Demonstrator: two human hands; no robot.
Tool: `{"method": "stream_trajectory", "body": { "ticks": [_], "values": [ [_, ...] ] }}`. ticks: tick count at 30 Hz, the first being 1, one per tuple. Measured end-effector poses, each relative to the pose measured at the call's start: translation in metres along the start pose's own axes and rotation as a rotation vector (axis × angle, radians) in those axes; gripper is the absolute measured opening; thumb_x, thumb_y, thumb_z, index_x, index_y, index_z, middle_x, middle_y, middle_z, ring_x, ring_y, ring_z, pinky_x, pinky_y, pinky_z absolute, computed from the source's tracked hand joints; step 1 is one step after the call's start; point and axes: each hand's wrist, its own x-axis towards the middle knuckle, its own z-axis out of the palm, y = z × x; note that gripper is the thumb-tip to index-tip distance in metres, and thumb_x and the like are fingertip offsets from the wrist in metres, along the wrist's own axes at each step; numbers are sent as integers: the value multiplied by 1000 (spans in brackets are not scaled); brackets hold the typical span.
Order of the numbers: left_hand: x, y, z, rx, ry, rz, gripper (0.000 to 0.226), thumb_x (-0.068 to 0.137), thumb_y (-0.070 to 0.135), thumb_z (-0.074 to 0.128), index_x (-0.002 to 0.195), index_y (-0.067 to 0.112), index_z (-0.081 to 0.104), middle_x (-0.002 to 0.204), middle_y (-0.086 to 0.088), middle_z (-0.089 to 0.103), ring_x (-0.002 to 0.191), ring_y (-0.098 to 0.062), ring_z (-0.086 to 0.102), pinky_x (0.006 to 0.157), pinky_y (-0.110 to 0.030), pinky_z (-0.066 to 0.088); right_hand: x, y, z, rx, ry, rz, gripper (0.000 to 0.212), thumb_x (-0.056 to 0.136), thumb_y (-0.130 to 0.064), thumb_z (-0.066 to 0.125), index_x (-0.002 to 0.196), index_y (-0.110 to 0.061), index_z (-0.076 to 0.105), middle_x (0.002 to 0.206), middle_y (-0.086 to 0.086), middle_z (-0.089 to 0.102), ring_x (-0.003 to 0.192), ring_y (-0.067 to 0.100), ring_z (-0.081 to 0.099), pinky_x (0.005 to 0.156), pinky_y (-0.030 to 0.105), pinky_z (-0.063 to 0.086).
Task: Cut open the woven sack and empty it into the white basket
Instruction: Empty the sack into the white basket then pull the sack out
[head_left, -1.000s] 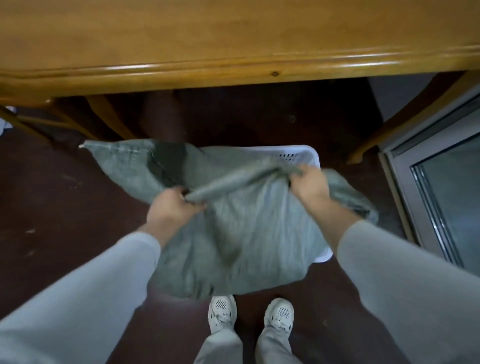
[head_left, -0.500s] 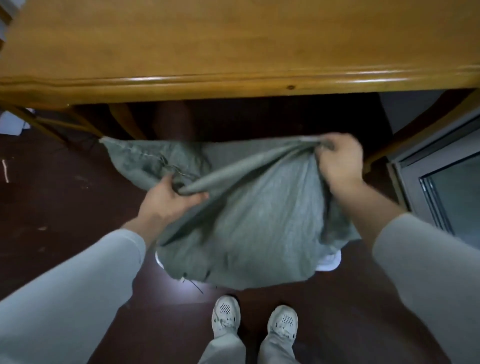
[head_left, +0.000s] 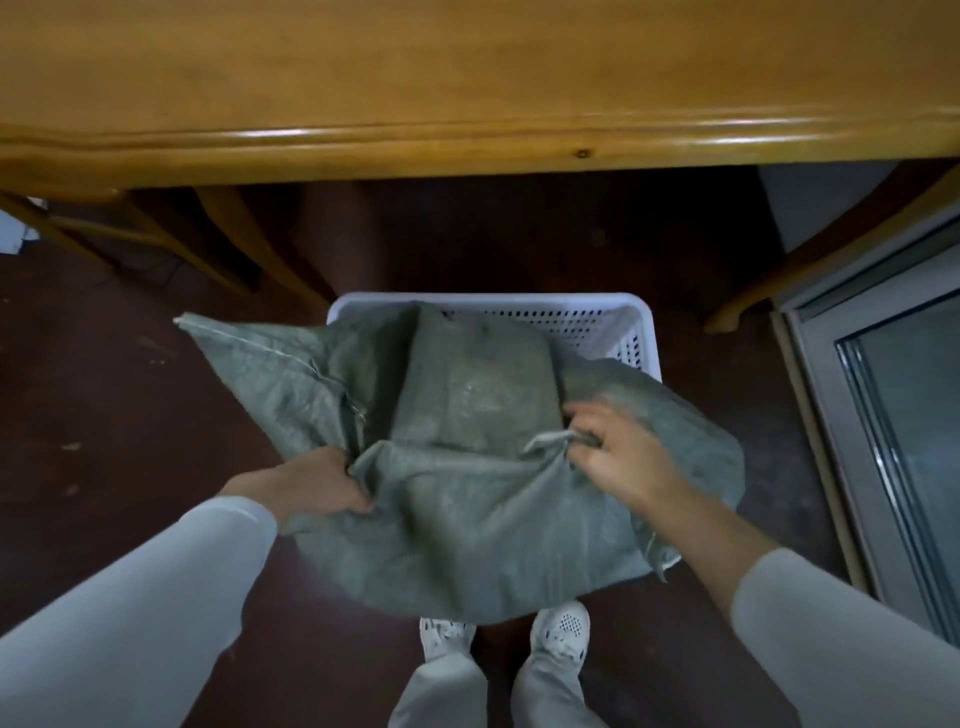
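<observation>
A grey-green woven sack (head_left: 467, 519) hangs limp over the white perforated basket (head_left: 587, 317), which stands on the dark floor below the table edge. The sack's mouth gapes, showing its flat inner side (head_left: 472, 395). My left hand (head_left: 317, 486) grips the sack's left edge in a closed fist. My right hand (head_left: 623, 457) pinches a bunched fold of the sack's right edge, fingers partly spread. Most of the basket is hidden under the sack. I cannot see any contents.
A wooden table (head_left: 467, 88) spans the top, its legs (head_left: 244, 244) on the left. A glass-fronted cabinet (head_left: 893, 431) stands at the right. My white shoes (head_left: 561, 631) are just below the sack on the dark floor (head_left: 104, 415).
The sack was held stretched high near the table edge; it has dropped lower and opened over the basket. My right hand came down and toward me, and the basket's far rim is uncovered.
</observation>
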Motion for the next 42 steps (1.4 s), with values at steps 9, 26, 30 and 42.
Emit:
{"method": "stream_trajectory", "body": {
  "ticks": [9,26,30,42],
  "values": [
    [34,56,-26,-193,604,19,91,78,70,49,150,33,8,157,-10,-24,143,-31,-26,113,-64,-3,4,11,16,-151,-511,198,43,79,-64,48,64,-26,61,72,-3,60,76,18,60,79,30,43],
    [174,63,4,-552,336,-185,138,62,57,78,146,12,-21,155,-20,23,140,-37,29,117,-48,22,108,95,56,13,-43,368,30,91,-24,57,115,-7,63,116,18,64,109,32,58,92,33,45],
    [151,50,11,-365,356,-136,64,89,44,57,135,1,45,136,-23,50,123,-38,51,106,-43,41,99,84,48,-114,-155,370,26,93,-10,48,113,-5,64,117,21,63,109,36,58,94,38,47],
    [48,45,-80,-537,696,51,43,98,26,44,126,-6,50,128,-27,55,119,-42,51,100,-43,38,97,10,-83,676,616,550,18,83,-7,62,98,-6,73,95,16,69,86,34,66,84,42,56]
  ]
}}
